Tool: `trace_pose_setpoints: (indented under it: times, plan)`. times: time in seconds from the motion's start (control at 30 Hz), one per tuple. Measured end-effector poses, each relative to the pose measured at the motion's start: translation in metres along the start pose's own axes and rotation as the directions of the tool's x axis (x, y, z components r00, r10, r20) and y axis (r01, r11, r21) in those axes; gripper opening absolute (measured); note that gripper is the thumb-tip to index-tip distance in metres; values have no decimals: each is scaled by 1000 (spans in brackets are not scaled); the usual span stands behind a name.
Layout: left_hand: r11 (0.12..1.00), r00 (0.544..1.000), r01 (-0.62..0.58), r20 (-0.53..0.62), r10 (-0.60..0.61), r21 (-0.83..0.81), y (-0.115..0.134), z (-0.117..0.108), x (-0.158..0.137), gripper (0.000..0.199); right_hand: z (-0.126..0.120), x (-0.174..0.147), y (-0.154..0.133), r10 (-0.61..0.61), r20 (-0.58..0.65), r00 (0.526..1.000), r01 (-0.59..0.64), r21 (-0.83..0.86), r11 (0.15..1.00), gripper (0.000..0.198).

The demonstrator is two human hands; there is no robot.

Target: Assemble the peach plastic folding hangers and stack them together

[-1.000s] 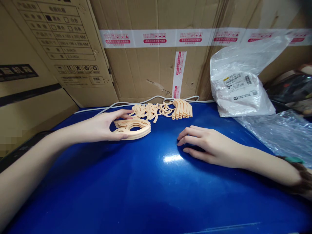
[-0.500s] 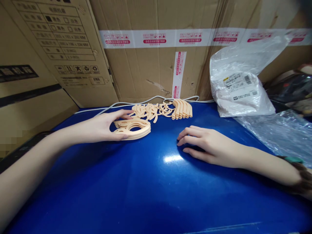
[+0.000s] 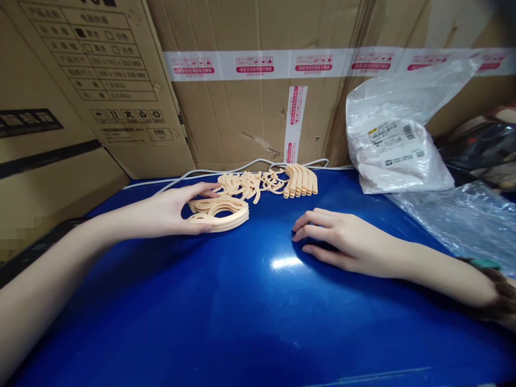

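Note:
A small stack of beige curved plastic pieces (image 3: 231,217), each with an oval opening, lies on the blue tabletop (image 3: 242,312). My left hand (image 3: 181,209) grips the stack's left end, thumb along the near side and fingers at the far side. Behind it is a loose heap of small beige hooks and curved bits (image 3: 242,184). To the right of that heap, several beige curved arms (image 3: 300,181) sit side by side in a row. My right hand (image 3: 334,239) rests palm down on the tabletop, holding nothing, its fingers loosely bent and apart.
Cardboard boxes (image 3: 242,107) wall off the back and left side. A white cable (image 3: 189,174) runs along the table's rear edge. At the back right stands a labelled white plastic bag (image 3: 397,150), with clear plastic wrap (image 3: 463,217) in front of it.

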State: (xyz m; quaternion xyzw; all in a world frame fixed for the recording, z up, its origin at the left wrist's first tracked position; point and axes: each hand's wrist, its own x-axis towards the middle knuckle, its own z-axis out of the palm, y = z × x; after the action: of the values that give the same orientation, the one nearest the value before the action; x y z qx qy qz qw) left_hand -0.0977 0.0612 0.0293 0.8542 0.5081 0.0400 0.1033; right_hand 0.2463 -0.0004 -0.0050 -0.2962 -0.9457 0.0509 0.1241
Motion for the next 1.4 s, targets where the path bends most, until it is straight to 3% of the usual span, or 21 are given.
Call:
trace_pose_setpoints:
  times: [0.13, 0.2, 0.27, 0.4, 0.5, 1.07, 1.23, 1.4]
  plan:
    - [999, 996, -53, -69, 53, 0, 16, 4, -1, 91, 0, -1, 1, 21, -2, 1000, -21, -58, 998, 26]
    - [984, 972, -174, -151, 178, 35, 32, 8, -4, 87, 0, -2, 2, 34, -6, 999, -34, -87, 996, 28]
    - [951, 926, -297, -217, 310, 90, 51, 16, -9, 70, 1, -2, 3, 38, -4, 999, -38, -94, 995, 29]
    - [861, 852, -482, -142, 504, 161, 85, 35, -18, 54, 2, -3, 5, 29, 3, 1000, -29, -98, 995, 31]
    - [793, 797, -566, -95, 596, 228, 95, 46, -21, 46, 2, -2, 5, 26, -1, 1000, -26, -99, 995, 32]
    - [816, 823, -546, -63, 565, 188, 87, 51, -18, 39, 1, -1, 4, 43, 13, 999, -42, -96, 995, 31]
    - [810, 817, -552, -67, 573, 197, 87, 51, -18, 40, -13, 3, 5, 86, -13, 996, -87, -128, 988, 30]
    - [811, 817, -551, -73, 573, 196, 86, 51, -19, 39, -35, 17, 21, 138, -104, 985, -163, -283, 945, 29]
